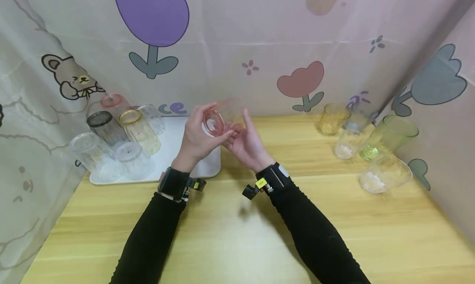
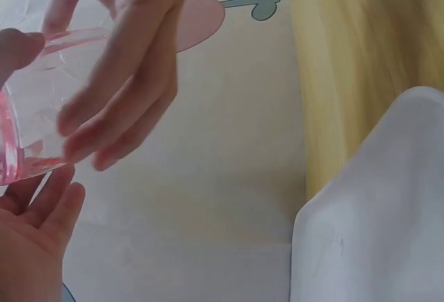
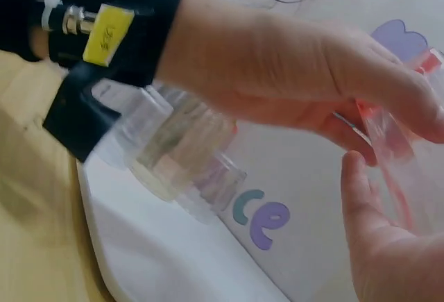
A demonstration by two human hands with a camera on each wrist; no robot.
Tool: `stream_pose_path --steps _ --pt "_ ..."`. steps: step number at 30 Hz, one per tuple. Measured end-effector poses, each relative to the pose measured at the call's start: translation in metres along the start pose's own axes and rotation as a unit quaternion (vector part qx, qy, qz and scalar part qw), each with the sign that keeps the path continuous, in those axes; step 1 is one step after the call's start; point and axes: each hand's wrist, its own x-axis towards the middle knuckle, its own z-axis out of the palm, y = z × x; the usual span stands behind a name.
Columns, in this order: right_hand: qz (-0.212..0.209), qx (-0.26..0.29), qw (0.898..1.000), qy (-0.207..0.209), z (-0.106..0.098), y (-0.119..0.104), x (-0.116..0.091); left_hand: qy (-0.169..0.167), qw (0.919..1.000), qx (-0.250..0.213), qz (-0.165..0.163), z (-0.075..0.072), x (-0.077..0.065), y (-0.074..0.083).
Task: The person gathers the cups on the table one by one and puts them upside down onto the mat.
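A clear drinking glass with a pink-red tint (image 1: 214,122) is held up tilted on its side in the middle of the head view. My left hand (image 1: 196,135) grips it, thumb and fingers round its thick red end. At its other end, my right hand (image 1: 250,146) has the thumb raised and the fingers loosely extended beside the glass wall. In the left wrist view the right hand's fingers (image 2: 125,94) reach across the glass wall. The right hand's thumb (image 3: 357,184) stands straight in the right wrist view, close to the glass.
A white tray (image 1: 170,135) at the left bears several upturned glasses, including a black-tinted one (image 1: 105,127) and an amber one (image 1: 139,129). On the wooden table (image 1: 230,234) at the right stand a yellow glass (image 1: 332,119), a green glass (image 1: 389,133) and clear ones. A printed curtain (image 1: 230,49) hangs behind.
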Motion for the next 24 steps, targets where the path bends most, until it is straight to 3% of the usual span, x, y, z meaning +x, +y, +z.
stream_pose_path --steps 4,7,10,13,17,19,21,24 --pt "0.004 -0.033 0.999 0.014 -0.003 -0.005 0.001 0.018 0.9997 0.014 0.003 -0.003 0.003 0.003" --pt "-0.006 -0.081 0.996 0.023 -0.007 -0.005 0.003 0.056 0.9982 0.023 0.004 -0.008 0.006 0.002" --pt "-0.029 -0.166 0.985 0.043 -0.011 -0.004 0.005 0.100 0.9943 0.030 -0.022 -0.016 0.011 -0.001" --pt "-0.041 -0.305 0.949 0.074 -0.016 0.002 0.006 0.125 0.9885 0.042 -0.074 -0.026 0.016 -0.006" --pt "-0.023 -0.493 0.865 0.092 -0.023 0.011 0.006 0.107 0.9782 0.073 -0.162 -0.040 0.027 -0.011" --pt "-0.008 -0.546 0.833 0.087 -0.026 0.016 0.006 0.077 0.9697 0.095 -0.212 -0.047 0.032 -0.013" --pt "0.008 -0.580 0.811 0.083 -0.027 0.022 0.006 0.039 0.9588 0.122 -0.253 -0.052 0.037 -0.015" --pt "0.029 -0.608 0.789 0.081 -0.025 0.031 0.008 -0.021 0.9400 0.159 -0.301 -0.060 0.044 -0.017"
